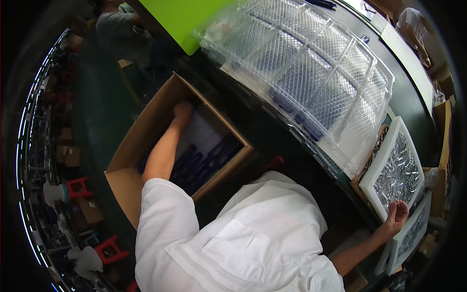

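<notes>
My left arm reaches into an open cardboard box (127,141) on the left. My left hand (182,114) is by the box's far inner wall, next to a pale flat sheet (202,129); its fingers are too dark to make out. Rows of dark blue long pieces (197,163) lie in the box below that sheet. Off to the right, my right hand (397,215) has loosely curled fingers with gaps between them, and nothing shows in it. It is at the lower edge of a white foam frame (372,181) filled with crinkled silver film (396,173).
A clear plastic tray (335,63) with several compartments covers much of the workbench ahead, over some dark blue pieces. Beyond the box is a bright green panel (187,19). A second white frame (411,238) leans at lower right. Red stools (111,249) stand at left; other people are farther off.
</notes>
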The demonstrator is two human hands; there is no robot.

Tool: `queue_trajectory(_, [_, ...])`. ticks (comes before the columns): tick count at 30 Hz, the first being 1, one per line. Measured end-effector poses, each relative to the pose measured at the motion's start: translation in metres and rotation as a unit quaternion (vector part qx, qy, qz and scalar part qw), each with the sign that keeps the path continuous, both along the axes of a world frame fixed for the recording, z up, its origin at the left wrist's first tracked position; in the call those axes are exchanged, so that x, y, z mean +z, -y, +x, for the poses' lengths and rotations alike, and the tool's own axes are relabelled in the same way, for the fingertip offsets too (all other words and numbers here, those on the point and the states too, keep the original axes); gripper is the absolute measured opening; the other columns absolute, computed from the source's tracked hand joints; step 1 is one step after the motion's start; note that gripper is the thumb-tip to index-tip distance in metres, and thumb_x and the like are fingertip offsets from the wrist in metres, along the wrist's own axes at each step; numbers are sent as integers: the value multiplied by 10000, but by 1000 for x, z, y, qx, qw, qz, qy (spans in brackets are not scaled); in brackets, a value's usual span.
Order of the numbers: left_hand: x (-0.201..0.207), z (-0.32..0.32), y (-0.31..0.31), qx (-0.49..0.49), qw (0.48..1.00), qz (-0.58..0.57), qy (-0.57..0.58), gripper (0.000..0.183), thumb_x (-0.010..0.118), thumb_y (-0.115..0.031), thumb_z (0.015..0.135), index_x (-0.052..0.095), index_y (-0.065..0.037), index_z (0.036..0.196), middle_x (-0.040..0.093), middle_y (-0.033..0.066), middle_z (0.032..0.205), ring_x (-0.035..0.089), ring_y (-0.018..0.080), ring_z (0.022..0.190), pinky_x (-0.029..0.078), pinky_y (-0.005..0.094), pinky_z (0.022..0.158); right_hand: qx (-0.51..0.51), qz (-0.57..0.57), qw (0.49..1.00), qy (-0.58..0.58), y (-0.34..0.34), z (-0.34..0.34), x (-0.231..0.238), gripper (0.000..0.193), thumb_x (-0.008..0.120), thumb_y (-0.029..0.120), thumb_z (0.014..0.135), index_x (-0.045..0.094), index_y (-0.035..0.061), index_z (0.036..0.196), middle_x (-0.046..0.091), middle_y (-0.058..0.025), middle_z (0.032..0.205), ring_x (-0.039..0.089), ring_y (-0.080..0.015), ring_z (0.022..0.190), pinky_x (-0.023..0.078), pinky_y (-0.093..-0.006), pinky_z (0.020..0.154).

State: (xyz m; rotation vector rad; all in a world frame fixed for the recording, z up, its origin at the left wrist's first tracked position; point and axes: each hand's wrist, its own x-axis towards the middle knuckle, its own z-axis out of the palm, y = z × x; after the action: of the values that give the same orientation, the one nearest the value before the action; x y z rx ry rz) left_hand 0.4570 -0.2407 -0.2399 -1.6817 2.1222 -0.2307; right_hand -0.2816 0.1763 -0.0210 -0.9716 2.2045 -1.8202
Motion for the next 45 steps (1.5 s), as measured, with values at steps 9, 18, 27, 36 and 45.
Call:
queue_trajectory(9, [-15,-1,-15,19,987,-155,42,318,664,-179,877,646,-53,1168,638,155,1174,721,281,949,611,375,539,-18,13,1000,-1,-34,-26,-47,255,695,93,1028,688,-15,1259,687,-75,1142,646,-149,1023,534,-287,937])
queue_trajectory(18, [72,-1,-73,-186,968,-91,-142,345,657,-94,837,649,-73,1181,621,139,1227,659,330,1092,627,394,795,-44,34,997,-44,-9,23,-6,237,745,85,963,731,-79,1134,730,-179,1085,696,-244,951,606,-336,855])
queue_trajectory(27, [58,-39,-89,248,944,-41,-214,382,561,-306,981,712,-20,1183,733,292,1071,724,454,995,581,550,837,-31,60,996,-62,-16,19,-9,290,658,99,1047,697,-15,1310,693,-89,1256,660,-172,1060,551,-298,946])
queue_trajectory(36, [52,-66,-96,292,916,34,-273,706,616,-614,948,712,46,1179,716,337,1127,706,447,1106,535,497,970,-41,-5,999,20,-21,37,-21,198,705,39,1004,715,-17,1193,706,-85,1158,655,-142,996,555,-276,890])
queue_trajectory(45, [220,-96,-195,263,680,26,-684,541,568,-320,1091,471,-19,1530,674,101,958,649,135,674,556,304,629,65,-115,969,208,24,84,9,223,721,-124,891,709,-52,1102,700,-117,1112,688,-143,902,577,-259,792])
